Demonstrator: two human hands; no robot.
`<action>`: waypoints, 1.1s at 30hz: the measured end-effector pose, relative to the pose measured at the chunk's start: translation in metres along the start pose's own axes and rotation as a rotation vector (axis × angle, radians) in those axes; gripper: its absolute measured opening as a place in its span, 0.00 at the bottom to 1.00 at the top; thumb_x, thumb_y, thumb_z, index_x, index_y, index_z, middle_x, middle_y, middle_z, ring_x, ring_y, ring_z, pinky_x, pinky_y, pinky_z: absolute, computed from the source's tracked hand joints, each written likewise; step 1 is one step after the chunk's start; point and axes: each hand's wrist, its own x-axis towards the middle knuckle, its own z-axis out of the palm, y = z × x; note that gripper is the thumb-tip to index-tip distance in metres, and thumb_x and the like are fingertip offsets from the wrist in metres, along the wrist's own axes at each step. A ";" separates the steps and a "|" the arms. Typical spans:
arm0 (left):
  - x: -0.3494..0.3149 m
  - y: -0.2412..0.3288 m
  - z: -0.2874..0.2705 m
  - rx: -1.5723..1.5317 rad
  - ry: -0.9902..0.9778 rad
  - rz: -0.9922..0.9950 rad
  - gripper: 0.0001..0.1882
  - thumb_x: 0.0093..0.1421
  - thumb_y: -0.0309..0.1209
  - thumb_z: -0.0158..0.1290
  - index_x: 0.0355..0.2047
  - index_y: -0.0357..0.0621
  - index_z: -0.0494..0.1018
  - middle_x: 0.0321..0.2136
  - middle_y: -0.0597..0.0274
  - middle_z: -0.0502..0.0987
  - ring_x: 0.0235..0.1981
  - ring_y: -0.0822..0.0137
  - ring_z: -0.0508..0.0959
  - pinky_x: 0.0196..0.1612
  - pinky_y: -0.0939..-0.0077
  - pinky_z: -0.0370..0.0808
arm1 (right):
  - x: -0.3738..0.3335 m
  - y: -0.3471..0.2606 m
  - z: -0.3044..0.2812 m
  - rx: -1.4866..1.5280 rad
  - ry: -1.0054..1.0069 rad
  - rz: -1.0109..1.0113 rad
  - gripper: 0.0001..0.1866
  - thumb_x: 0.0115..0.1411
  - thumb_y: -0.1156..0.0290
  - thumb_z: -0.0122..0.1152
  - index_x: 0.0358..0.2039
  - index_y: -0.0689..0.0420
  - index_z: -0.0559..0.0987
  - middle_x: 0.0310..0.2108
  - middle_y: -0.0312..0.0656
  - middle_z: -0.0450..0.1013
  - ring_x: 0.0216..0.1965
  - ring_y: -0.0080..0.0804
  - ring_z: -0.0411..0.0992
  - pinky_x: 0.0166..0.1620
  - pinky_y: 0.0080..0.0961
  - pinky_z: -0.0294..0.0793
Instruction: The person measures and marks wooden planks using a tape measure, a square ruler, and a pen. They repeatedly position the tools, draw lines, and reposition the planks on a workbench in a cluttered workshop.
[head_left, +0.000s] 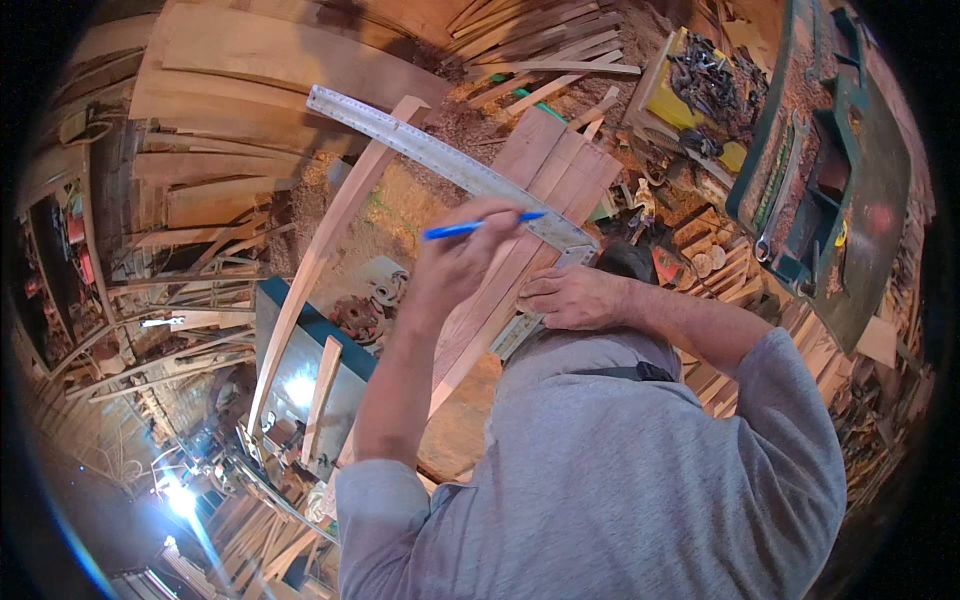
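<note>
My left hand [462, 255] is closed round a blue pen [455, 231]. The pen's tip points right, beside the long blade of a metal carpenter's square [440, 151]. That blade lies across several reddish wooden boards [545, 180] set side by side, and its far end reaches out to the left past them. With bent fingers, my right hand [575, 298] grips the square's shorter leg near the corner, close to my body. The hand covers part of that leg. Whether the pen touches the wood cannot be made out.
A long curved wooden strip [315, 260] stands left of the boards, by a metal machine table [335, 375]. At upper right are a yellow tray [675, 95] of small metal parts and a dark green tool tray [800, 190]. Stacked planks [235, 60] and sawdust lie beyond.
</note>
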 end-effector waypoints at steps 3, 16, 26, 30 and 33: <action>0.041 0.007 0.012 0.457 -0.300 -0.048 0.12 0.64 0.33 0.63 0.43 0.38 0.83 0.32 0.58 0.83 0.34 0.69 0.83 0.38 0.72 0.79 | 0.000 -0.004 0.002 -0.037 0.029 0.043 0.09 0.53 0.66 0.59 0.27 0.58 0.76 0.49 0.50 0.74 0.55 0.49 0.73 0.64 0.46 0.72; 0.081 -0.004 0.019 0.756 -0.475 -0.021 0.12 0.60 0.39 0.65 0.40 0.47 0.85 0.30 0.59 0.85 0.32 0.64 0.84 0.38 0.69 0.80 | 0.001 -0.001 -0.007 -0.080 -0.079 0.083 0.10 0.55 0.66 0.59 0.29 0.60 0.78 0.52 0.48 0.73 0.58 0.47 0.72 0.64 0.45 0.72; 0.079 0.016 0.016 0.927 -0.416 0.057 0.11 0.60 0.38 0.66 0.39 0.47 0.85 0.30 0.60 0.85 0.33 0.67 0.84 0.37 0.68 0.79 | 0.001 -0.001 -0.003 -0.114 -0.036 0.086 0.09 0.53 0.65 0.59 0.27 0.58 0.79 0.49 0.47 0.74 0.56 0.46 0.72 0.64 0.43 0.72; 0.088 0.026 -0.006 0.925 -0.319 0.028 0.11 0.58 0.41 0.65 0.36 0.51 0.85 0.28 0.57 0.85 0.33 0.56 0.85 0.38 0.62 0.81 | 0.004 0.001 -0.009 -0.068 -0.073 0.058 0.09 0.53 0.65 0.59 0.26 0.57 0.78 0.49 0.47 0.74 0.56 0.46 0.72 0.62 0.44 0.73; 0.083 0.017 0.001 0.929 -0.337 0.104 0.11 0.58 0.41 0.64 0.36 0.51 0.85 0.28 0.57 0.85 0.32 0.57 0.86 0.37 0.63 0.81 | -0.001 0.004 0.005 -0.095 -0.005 0.059 0.08 0.52 0.65 0.60 0.25 0.57 0.77 0.49 0.48 0.74 0.56 0.46 0.72 0.61 0.46 0.74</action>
